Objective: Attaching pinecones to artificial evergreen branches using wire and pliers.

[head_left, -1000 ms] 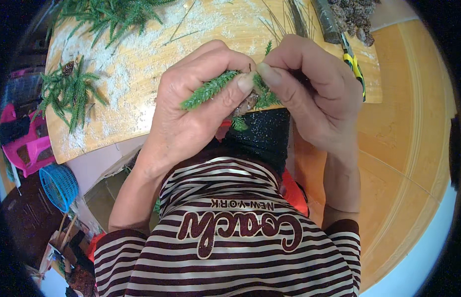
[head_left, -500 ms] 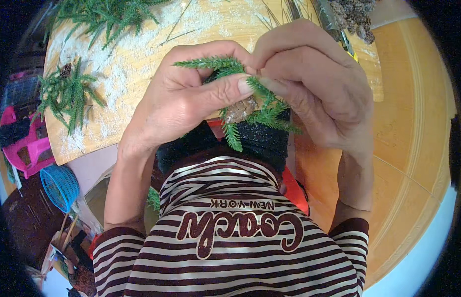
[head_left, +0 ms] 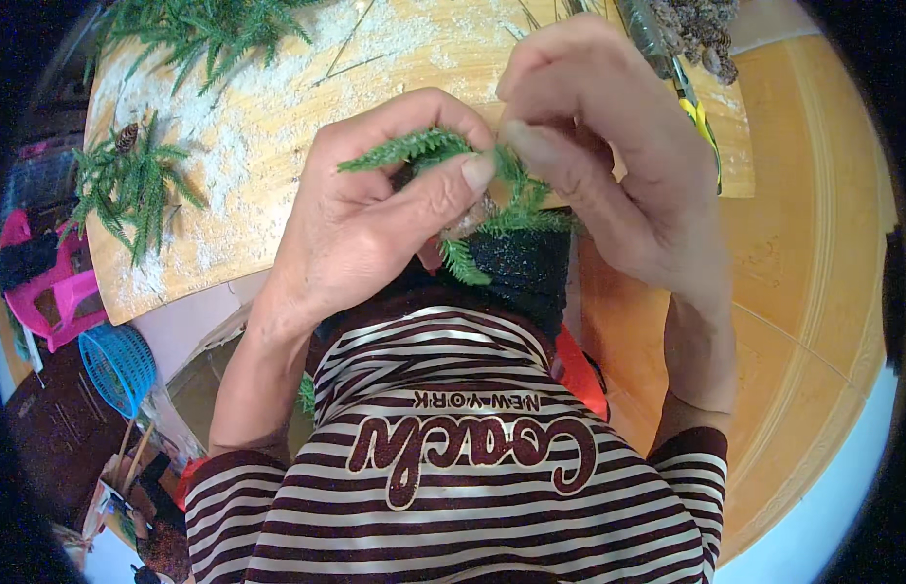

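Note:
My left hand (head_left: 370, 219) pinches a green artificial pine sprig (head_left: 531, 219) between thumb and forefinger, above my lap. Its needled tips spread out to both sides and downward. Behind the thumb shows part of a brown, white-dusted clump (head_left: 471, 220), perhaps a pine cone, mostly hidden. Close to the sprig's right side is my right hand (head_left: 623, 165), slightly blurred, with curled fingers and the thumb tip apart from the forefinger. Nothing can be made out between them.
White flakes lie scattered over the wooden table (head_left: 249, 209). On it are a sprig with a small cone (head_left: 132, 185), a heap of green sprigs (head_left: 215, 34), yellow-handled cutters (head_left: 701, 122) and several pine cones (head_left: 696, 29). A blue basket (head_left: 117, 370) and pink stool (head_left: 54, 292) stand left.
My right thumb and forefinger have parted from their pinch at the sprig, and the right hand has lifted slightly. The sprig has tilted in my left hand, which keeps its pinch.

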The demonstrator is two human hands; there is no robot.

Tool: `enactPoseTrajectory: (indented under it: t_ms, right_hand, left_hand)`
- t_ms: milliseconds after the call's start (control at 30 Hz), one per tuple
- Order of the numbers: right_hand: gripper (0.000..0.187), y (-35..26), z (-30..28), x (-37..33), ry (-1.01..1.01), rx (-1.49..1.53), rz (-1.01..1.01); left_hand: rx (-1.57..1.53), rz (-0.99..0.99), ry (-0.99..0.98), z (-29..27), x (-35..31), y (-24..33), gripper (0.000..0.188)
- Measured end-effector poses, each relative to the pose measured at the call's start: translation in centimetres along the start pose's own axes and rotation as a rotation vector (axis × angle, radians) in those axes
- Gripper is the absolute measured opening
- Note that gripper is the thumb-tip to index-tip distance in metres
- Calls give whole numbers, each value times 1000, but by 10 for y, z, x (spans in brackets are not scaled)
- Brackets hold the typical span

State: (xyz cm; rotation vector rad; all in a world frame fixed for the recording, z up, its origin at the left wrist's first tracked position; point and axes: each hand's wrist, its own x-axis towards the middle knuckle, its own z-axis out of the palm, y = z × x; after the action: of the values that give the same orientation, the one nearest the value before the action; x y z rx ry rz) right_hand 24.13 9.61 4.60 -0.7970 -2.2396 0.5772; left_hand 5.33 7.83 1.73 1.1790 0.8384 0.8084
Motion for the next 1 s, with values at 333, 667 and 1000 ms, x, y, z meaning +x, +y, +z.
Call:
enactPoseTrajectory:
  t_ms: [333, 667, 1000]
  right_hand:
    - [22, 4, 29, -22, 223, -66, 82]
    - [18, -5, 46, -30, 388, -14, 210]
    - [19, -9, 54, -33, 501, 80, 371]
  left_hand:
    - [-49, 76, 197, 7, -1, -1, 11]
    - [-78, 210, 278, 21, 1, -12, 12]
    - [61, 143, 318, 26, -4, -13, 14]
